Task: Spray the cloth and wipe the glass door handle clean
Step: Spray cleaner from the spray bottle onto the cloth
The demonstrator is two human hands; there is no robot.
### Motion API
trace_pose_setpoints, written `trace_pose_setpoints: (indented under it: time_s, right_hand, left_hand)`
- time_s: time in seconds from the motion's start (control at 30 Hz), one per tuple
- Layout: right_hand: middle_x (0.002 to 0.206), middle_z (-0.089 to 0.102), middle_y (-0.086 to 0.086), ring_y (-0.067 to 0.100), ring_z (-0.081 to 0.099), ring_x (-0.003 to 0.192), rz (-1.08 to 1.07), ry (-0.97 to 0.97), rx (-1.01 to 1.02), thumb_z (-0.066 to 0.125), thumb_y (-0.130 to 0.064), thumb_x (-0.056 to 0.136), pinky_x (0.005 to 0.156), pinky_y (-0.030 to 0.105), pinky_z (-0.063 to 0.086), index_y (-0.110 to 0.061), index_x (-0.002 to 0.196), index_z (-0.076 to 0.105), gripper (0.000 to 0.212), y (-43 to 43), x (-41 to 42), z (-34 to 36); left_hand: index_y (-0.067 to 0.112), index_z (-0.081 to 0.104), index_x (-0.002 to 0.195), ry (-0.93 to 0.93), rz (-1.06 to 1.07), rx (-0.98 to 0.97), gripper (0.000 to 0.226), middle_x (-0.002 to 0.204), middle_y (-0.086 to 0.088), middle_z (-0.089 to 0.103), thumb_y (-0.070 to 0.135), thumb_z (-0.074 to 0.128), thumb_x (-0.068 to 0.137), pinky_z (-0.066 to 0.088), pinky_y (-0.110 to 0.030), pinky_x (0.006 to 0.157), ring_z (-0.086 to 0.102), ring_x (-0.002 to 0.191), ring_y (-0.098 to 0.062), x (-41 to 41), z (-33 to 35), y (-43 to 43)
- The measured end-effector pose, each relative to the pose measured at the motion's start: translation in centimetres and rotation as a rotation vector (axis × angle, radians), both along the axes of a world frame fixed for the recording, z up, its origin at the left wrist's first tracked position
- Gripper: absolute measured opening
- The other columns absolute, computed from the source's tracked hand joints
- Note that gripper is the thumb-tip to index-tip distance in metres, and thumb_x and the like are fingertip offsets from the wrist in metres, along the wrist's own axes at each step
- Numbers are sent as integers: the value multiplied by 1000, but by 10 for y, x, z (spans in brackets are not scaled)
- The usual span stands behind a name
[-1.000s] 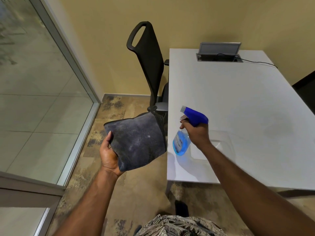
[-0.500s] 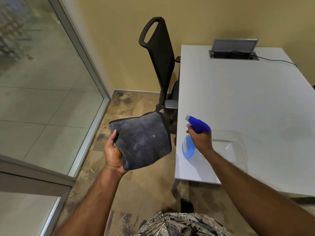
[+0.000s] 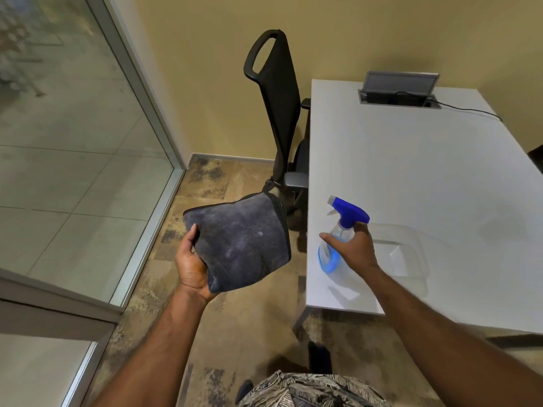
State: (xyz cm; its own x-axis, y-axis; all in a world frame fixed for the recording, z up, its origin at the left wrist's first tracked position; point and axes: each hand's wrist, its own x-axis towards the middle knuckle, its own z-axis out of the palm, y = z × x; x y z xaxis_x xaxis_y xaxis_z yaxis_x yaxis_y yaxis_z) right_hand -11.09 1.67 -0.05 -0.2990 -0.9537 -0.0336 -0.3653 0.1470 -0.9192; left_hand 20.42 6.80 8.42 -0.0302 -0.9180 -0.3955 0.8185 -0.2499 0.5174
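Note:
My left hand [image 3: 192, 267] holds a dark grey cloth [image 3: 239, 243] by its lower left corner, spread flat above the floor, left of the table. A clear spray bottle [image 3: 335, 245] with blue liquid and a blue trigger head stands upright on the white table [image 3: 411, 171] near its left front edge. My right hand [image 3: 354, 248] sits against the bottle's right side. Its thumb is stretched out across the front and its fingers are spread behind the neck, loose rather than gripping. No door handle is in view.
A glass wall with a metal frame [image 3: 152, 118] runs along the left. A black office chair [image 3: 279, 107] stands between it and the table. A clear plastic tray [image 3: 411, 254] lies beside the bottle, and a cable box [image 3: 399, 92] sits at the table's far end.
My right hand has lowered the spray bottle onto the table and slid from the trigger head down to the body, its fingers loosening. The cloth stays held in my left hand.

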Motion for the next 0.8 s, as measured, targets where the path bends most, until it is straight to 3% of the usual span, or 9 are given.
trace_pose_setpoints:
  time_s: [0.1,0.2,0.3,0.4,0.47,0.57,0.63,0.7,0.8]
  right_hand:
    - [122,52,4,15,51,106,-133,138,-125,90,-20,69,92,27,46,-11,131,42,79,29,3,-3]
    - [114,51,9,16,50,100,-246,299,-264,88,-10,69,88,39,53,-10,120,45,67,66,13,-10]
    - [102,51,-1,16,53,91,-152,299,-291,83,-5,73,80,24,54,-23,107,46,54,94,40,-8]
    - [91,60,-7,12,61,88,63,159,-151,72,-6,84,73,11,51,-33,93,52,34,99,79,11]
    - [94,68,-2,13,66,89,234,-31,160,55,-11,97,75,17,54,-29,93,61,19,95,113,28]
    - [108,73,17,31,69,97,341,-556,569,26,-26,104,91,39,52,-9,107,68,45,94,164,46]
    - [117,70,21,37,67,109,321,-891,582,25,-34,99,103,51,44,-6,118,64,52,93,193,55]
    - [125,66,22,37,64,118,250,-1151,527,33,-38,93,101,53,47,-8,125,62,53,91,219,60]
    - [124,68,20,35,66,114,200,-1271,488,49,-40,91,86,48,57,-13,114,73,44,82,260,70]
  left_hand:
    - [17,84,98,-8,10,9,45,103,-6,77,49,52,99,60,-46,73,75,96,-30,7,-1,1]
    - [17,84,97,-15,15,7,45,103,-6,77,47,51,100,60,-44,73,75,97,-30,17,-3,2]
    - [16,84,94,-16,31,7,46,99,-6,78,45,49,100,61,-40,72,75,95,-28,31,-4,5]
    - [16,84,92,6,36,5,49,96,-5,79,46,46,101,61,-39,71,76,92,-27,43,-4,12]
    - [15,84,90,45,30,11,51,95,-6,79,46,46,101,62,-38,69,77,89,-27,54,-4,18]
    - [12,84,92,21,36,39,48,97,-8,78,43,47,100,62,-39,67,77,86,-28,73,-2,27]
    - [10,79,100,10,44,61,40,98,-9,77,38,51,98,62,-38,67,76,85,-29,89,-1,34]
    - [8,72,111,-5,49,83,35,101,-10,75,33,53,96,62,-36,69,74,86,-29,107,0,40]
    - [4,70,119,-50,96,131,39,112,-15,73,30,54,94,60,-37,75,72,95,-33,135,-2,49]
